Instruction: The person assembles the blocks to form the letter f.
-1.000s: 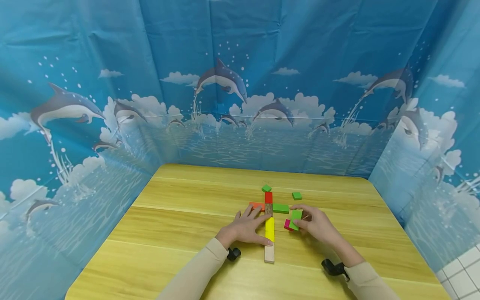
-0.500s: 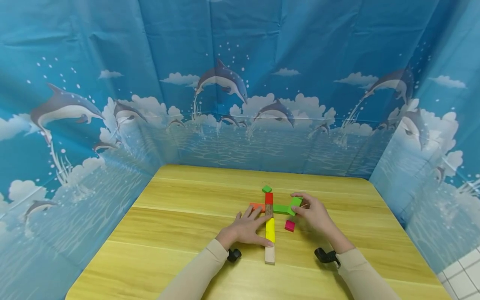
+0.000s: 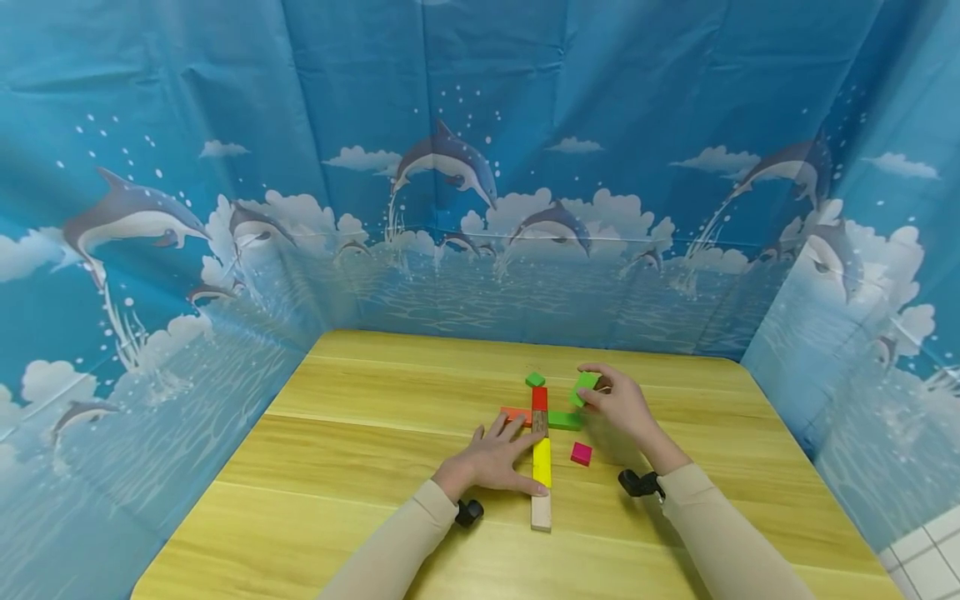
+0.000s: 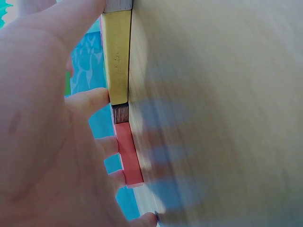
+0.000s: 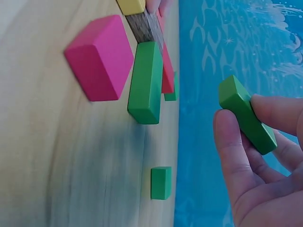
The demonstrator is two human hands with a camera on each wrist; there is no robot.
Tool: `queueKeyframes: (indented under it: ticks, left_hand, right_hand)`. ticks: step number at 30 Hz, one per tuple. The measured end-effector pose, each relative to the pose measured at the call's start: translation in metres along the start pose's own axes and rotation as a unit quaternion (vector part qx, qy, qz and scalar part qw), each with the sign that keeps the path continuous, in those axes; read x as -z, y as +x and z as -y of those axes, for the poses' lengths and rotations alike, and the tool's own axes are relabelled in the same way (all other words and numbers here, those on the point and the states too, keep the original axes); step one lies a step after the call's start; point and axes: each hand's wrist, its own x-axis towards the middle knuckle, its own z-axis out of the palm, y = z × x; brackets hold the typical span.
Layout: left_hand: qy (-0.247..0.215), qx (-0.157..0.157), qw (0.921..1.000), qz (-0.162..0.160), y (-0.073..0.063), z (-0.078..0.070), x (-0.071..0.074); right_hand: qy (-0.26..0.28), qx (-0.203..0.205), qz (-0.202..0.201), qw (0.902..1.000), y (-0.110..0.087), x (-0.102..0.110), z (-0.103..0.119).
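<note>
My left hand (image 3: 495,462) lies with fingers spread over a cross of flat wooden blocks. Its thumb is at the pale block (image 3: 541,514), and its index fingertip is by the yellow block (image 3: 542,464) and the brown block (image 3: 539,424). Two more fingertips touch the orange-red block (image 4: 129,153). A red block (image 3: 539,398) and a long green block (image 3: 564,421) make up the far and right arms. Raised off the table, a green block (image 5: 251,124) is pinched between thumb and fingers of my right hand (image 3: 622,408).
On the table (image 3: 337,433), a pink block (image 3: 581,453) lies right of the cross. One small green block (image 3: 535,380) sits beyond the red one. Another small green block (image 5: 161,183) is hidden behind the right hand in the head view. A dolphin-print curtain (image 3: 480,275) hangs behind.
My right hand has carried the green block from over the pink block to beyond the cross's right arm, uncovering the pink block. The left hand has stayed in place.
</note>
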Motion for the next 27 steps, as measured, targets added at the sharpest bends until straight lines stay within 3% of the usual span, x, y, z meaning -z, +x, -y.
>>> queueKeyframes:
  ticks: [5,13,27]
  left_hand:
    - [0.004,0.000,1.0000,-0.003,0.000,0.001,-0.001]
    - [0.001,-0.002,1.0000,-0.006,-0.002,0.001,0.001]
    - [-0.004,-0.006,1.0000,0.001,-0.004,0.001,0.001]
  right_hand:
    - [-0.026,-0.007,-0.008,0.9996,0.014,-0.002,-0.005]
    - [-0.007,-0.051,-0.003,0.9987,0.033,-0.006,-0.013]
    - [-0.038,-0.072,0.007,0.9967,0.051,-0.017,-0.024]
